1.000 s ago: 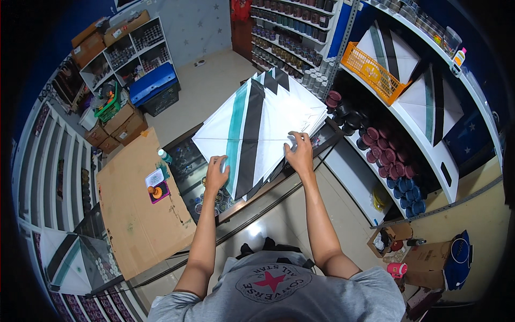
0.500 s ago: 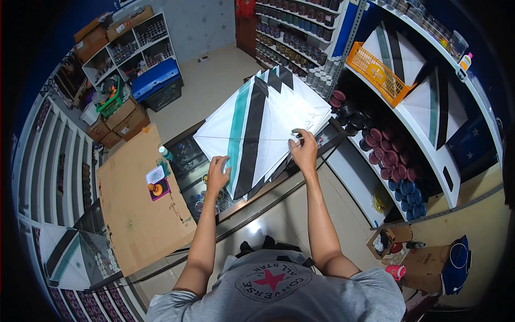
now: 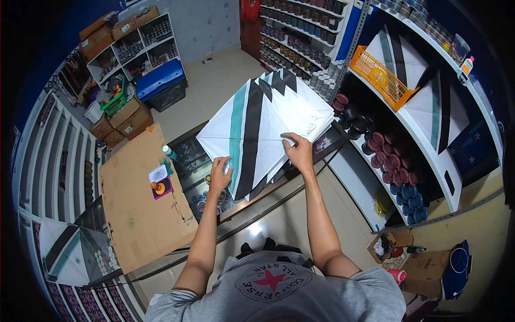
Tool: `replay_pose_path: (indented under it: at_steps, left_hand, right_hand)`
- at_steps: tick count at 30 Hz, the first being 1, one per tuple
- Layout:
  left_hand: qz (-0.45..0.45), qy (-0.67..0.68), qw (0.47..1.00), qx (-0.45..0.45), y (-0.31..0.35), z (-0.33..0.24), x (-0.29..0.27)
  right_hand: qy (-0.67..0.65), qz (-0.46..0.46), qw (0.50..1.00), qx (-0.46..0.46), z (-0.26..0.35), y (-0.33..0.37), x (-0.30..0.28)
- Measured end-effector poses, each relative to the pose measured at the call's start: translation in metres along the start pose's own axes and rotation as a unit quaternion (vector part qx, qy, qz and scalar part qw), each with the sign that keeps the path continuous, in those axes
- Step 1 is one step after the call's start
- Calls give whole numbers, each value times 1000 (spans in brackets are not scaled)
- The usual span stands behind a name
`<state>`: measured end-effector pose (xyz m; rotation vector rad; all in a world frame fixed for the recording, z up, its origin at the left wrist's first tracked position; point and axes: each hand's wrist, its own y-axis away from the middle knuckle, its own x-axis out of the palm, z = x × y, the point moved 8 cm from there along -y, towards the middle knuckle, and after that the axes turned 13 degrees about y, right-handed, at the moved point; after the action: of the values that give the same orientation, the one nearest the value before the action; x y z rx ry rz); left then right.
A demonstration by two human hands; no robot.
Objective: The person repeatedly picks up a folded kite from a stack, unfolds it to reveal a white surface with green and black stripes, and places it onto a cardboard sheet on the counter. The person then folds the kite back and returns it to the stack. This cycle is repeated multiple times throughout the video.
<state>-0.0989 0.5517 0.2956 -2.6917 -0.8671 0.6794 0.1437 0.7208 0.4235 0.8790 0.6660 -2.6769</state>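
A stack of white diamond-shaped kites (image 3: 220, 126) lies fanned out on a glass counter, each with black and teal bands. My left hand (image 3: 220, 175) has its fingers curled on the lower left edge of the top kite, by the teal stripe. At that kite's right side, my right hand (image 3: 299, 152) pinches near the end of the thin line across its middle. The kites beneath spread toward the upper right, their striped tips overlapping.
Left of the stack lies a cardboard sheet (image 3: 134, 214) with a wooden-handled stamp (image 3: 159, 187), a white lidded pad (image 3: 158, 174) and a teal bottle (image 3: 169, 152). More kites hang on shelves at right, near an orange basket (image 3: 381, 78). Another kite (image 3: 64, 252) is at far left.
My right hand has moved slightly left along the top kite, and its thumb and forefinger have come closer together. The left hand stays at the same edge. The whole view shifts slightly.
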Motion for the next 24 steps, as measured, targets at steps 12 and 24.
replay_pose_path:
  at_steps: [12, 24]
  left_hand:
    - [-95, -12, 995, 23, -23, 1, -37]
    - [-193, 6, 981, 3, -79, -22, -101]
  right_hand:
    - [-54, 24, 997, 52, 3, 4, -31]
    - [-117, 10, 992, 47, -9, 8, -81]
